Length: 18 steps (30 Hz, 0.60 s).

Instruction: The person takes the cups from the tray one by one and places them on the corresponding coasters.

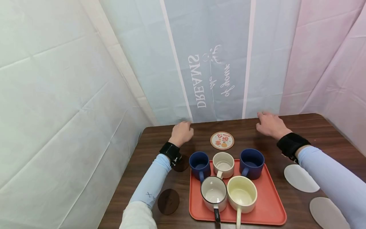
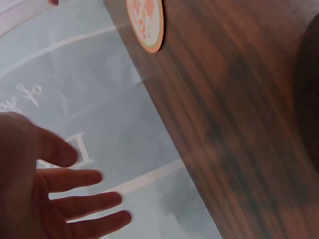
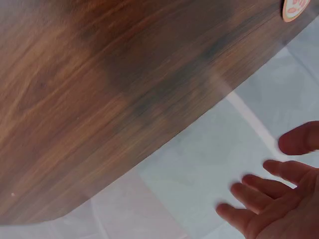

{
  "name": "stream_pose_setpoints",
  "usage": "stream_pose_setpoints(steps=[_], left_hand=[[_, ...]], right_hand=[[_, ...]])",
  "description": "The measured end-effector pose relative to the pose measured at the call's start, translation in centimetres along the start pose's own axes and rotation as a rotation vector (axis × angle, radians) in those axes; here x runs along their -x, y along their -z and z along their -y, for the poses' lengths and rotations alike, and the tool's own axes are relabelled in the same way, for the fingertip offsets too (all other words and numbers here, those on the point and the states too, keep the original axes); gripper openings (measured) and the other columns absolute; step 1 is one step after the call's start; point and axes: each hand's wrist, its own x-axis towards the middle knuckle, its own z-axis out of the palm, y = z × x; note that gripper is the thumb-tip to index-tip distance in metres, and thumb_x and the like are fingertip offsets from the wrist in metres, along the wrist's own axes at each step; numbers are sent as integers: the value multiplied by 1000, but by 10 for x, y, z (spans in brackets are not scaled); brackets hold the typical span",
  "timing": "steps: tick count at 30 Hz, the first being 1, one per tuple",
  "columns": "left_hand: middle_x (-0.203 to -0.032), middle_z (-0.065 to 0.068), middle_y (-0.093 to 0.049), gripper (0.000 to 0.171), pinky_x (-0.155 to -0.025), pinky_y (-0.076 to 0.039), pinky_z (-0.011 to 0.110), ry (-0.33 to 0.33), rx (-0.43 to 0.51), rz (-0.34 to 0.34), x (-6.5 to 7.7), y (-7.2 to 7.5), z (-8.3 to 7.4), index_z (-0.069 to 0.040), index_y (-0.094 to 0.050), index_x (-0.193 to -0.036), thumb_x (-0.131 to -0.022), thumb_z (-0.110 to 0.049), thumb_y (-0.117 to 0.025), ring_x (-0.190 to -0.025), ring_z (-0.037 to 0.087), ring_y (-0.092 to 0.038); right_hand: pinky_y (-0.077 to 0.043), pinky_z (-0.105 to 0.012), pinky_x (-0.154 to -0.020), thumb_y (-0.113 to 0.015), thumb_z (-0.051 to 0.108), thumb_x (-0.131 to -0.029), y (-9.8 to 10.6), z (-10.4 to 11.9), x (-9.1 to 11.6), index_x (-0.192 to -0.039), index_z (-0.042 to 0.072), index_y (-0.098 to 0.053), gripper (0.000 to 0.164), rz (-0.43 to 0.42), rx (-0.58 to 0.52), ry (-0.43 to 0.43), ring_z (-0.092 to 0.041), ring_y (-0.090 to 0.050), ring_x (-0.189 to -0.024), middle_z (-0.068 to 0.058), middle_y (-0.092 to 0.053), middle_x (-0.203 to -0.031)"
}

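Near the back edge of the table, my left hand hovers with nothing in it; the left wrist view shows its fingers spread and loosely extended. My right hand is likewise bare near the back edge, farther right, its fingers relaxed. Between the hands lies a round printed coaster. Closer in, a red tray carries several mugs: two dark blue mugs, a small cream mug, a white mug with a black rim and a pale yellow mug.
Dark round coasters lie left of the tray, one partly behind the left wrist. White round coasters lie to its right, partly covered by the right sleeve. Fabric curtains hang behind the wooden table and at its sides.
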Motion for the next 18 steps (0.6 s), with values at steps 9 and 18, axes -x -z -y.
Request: stream_pose_setpoints(steps=[9,18], left_hand=[[-93,6,-63,14,-62,-47,36,-46,1,78,50,-10,5,-10,-73,-97,-104,-9,-61,-78,20,-61],[-100,9,-63,10,-71,-57,45,-53,44,68,97,-36,20,-7,-75,-107,-102,-8,-66,-88,26,-67]], right_hand=[[-44,-41,-56,-59,-5,-84,-25,9,39,-107,-13,-68,26,11,-131,30,-25,-52,-64,-20,-61,-81],[-51,-42,-57,-68,0,-89,-48,19,90,-86,1,-73,6,55,-187,48,-20,-55,-62,-4,-63,-73]])
